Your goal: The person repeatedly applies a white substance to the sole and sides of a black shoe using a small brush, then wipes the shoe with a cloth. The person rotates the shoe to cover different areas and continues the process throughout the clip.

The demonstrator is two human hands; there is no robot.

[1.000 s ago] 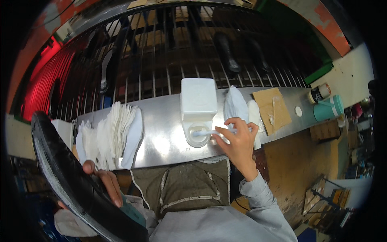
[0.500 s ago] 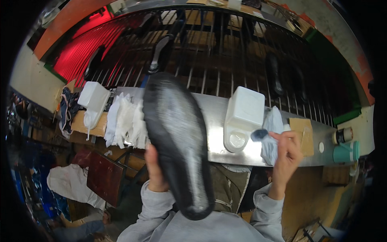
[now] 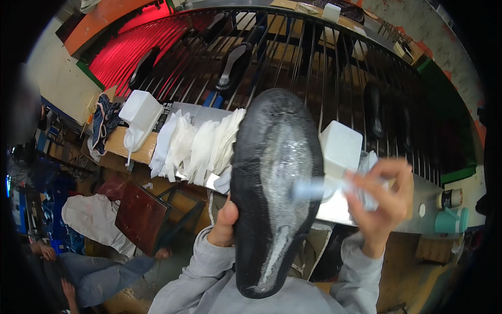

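A black shoe upper, its underside turned up toward me, stands out at the middle of the view. A shiny, wet-looking whitish film runs down the middle of that underside. My left hand grips its left edge, with the thumb showing and the other fingers hidden behind. Pinched in my right hand is a small brush, smeared by motion, its head over the right side of the wet area. Behind the right hand stands a white plastic pot with a lower dish part, mostly hidden now.
White cloth-like pieces lie along the bench's left, beside a second white pot. Beyond, a rack of metal bars carries several shoe uppers. A teal mug stands at right. Lower left are a stool and another person's legs.
The shoe upper has shifted right in view and turned more upright. My right hand has brought the brush from beside the white pot over to the underside. The view has turned somewhat left.
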